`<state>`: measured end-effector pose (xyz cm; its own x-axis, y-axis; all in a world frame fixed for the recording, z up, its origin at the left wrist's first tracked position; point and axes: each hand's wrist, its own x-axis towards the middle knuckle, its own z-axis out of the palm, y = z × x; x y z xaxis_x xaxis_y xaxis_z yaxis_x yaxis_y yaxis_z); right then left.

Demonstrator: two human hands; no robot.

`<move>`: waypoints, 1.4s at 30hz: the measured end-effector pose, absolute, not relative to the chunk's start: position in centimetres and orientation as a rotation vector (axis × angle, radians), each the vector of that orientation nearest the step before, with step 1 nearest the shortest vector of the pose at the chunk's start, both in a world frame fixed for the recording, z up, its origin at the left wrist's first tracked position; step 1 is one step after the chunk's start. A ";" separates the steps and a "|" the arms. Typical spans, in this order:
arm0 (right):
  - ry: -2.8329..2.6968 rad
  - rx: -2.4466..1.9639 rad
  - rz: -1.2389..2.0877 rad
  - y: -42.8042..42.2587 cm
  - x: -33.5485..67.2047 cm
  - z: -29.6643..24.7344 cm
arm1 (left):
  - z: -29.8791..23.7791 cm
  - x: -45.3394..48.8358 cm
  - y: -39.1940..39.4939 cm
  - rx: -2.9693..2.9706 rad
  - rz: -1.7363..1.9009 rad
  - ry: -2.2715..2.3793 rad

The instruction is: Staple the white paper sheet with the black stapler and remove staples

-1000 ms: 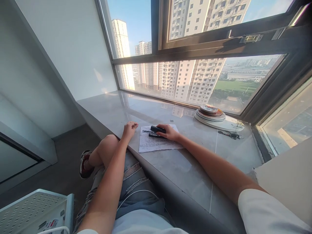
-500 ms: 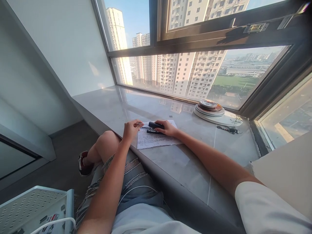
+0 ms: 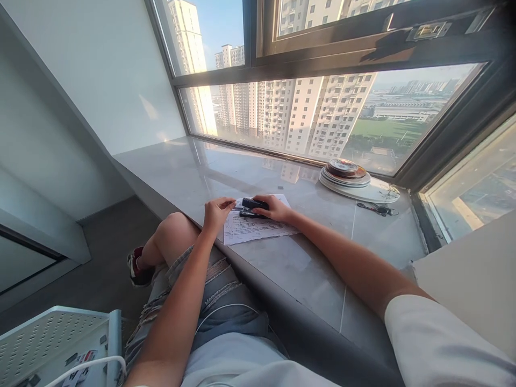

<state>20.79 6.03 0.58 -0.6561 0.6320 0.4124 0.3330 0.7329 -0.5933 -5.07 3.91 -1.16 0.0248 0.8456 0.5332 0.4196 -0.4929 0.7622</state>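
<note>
A black stapler (image 3: 253, 204) rests over printed paper sheets (image 3: 258, 232) on the grey windowsill, its upper arm and base apart at the front end. My right hand (image 3: 277, 208) is wrapped round the stapler's rear end. Just left of the stapler's front, my left hand (image 3: 217, 214) is closed in a pinch, thumb and finger together. Whatever those fingertips hold is too small to make out.
Stacked plates (image 3: 345, 174) stand at the back right of the sill (image 3: 318, 269), with a dark corded item (image 3: 377, 210) in front of them. A small grey piece (image 3: 280, 187) lies behind the paper. A white perforated rack (image 3: 60, 333) is at lower left.
The view has shifted slightly. My left fingertips have turned a little, and the small thing that showed at them before is harder to see. The right hand keeps its hold on the stapler.
</note>
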 end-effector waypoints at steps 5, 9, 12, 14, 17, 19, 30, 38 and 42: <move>-2.315 -0.734 0.621 6.2 20.8 0.4 | -1.3 -5.0 4.1 2.061 1.468 1.169; -2.318 -0.743 0.621 6.2 20.8 0.4 | -0.9 -5.1 3.9 2.204 1.466 1.237; -2.314 -0.754 0.620 6.0 20.8 0.5 | -0.5 -5.1 3.5 2.141 1.512 1.282; -2.312 -0.763 0.626 6.0 20.8 0.5 | -0.2 -5.1 3.3 2.157 1.496 1.325; -2.309 -0.780 0.638 6.0 20.8 0.5 | 0.0 -5.0 3.1 2.238 1.399 1.397; -2.308 -0.785 0.641 5.9 20.8 0.6 | 0.0 -5.0 3.1 2.260 1.344 1.409; -2.311 -0.733 0.621 5.8 20.8 0.8 | -0.5 -5.2 3.4 2.298 1.234 1.346; -2.315 -0.751 0.627 5.8 20.8 0.8 | -1.0 -5.3 3.9 2.361 1.213 1.317; -2.317 -0.746 0.630 5.8 20.8 0.8 | -1.1 -5.3 4.0 2.373 1.205 1.321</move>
